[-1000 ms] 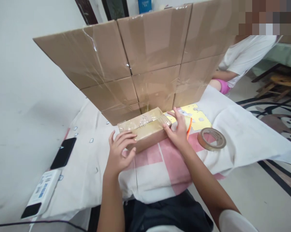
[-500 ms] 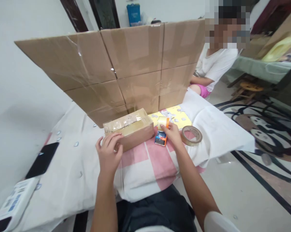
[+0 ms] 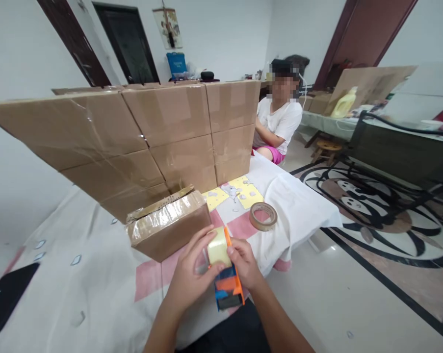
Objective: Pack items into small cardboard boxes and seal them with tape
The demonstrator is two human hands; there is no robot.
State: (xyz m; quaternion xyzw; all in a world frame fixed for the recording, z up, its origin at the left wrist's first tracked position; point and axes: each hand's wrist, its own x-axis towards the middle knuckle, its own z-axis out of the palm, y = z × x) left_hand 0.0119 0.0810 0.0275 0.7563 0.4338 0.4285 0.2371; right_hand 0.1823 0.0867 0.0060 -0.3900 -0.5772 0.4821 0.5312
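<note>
Between both hands is a tape dispenser (image 3: 229, 289), blue and orange, carrying a roll of clear yellowish tape (image 3: 218, 249). My left hand (image 3: 194, 267) grips the roll from the left, its fingers over the top and its thumb against the front. My right hand (image 3: 246, 262) holds the orange side of the dispenser. Just beyond them a closed-looking brown cardboard box (image 3: 173, 230) sits on the cloth, shiny tape across its top and one edge slightly raised. A roll of brown tape (image 3: 263, 216) lies flat to the right of the box.
Behind the box stands a wall of taped cardboard boxes (image 3: 180, 117). A yellow patterned sheet (image 3: 248, 192) lies at its foot. A black flat device (image 3: 10, 296) rests at the left on the white cloth (image 3: 103, 294). A person (image 3: 278, 120) sits beyond the table.
My left hand has left the box and taken hold of the tape roll. The dispenser, in my right hand, has come up off the table towards me. The view has tilted up and turned right.
</note>
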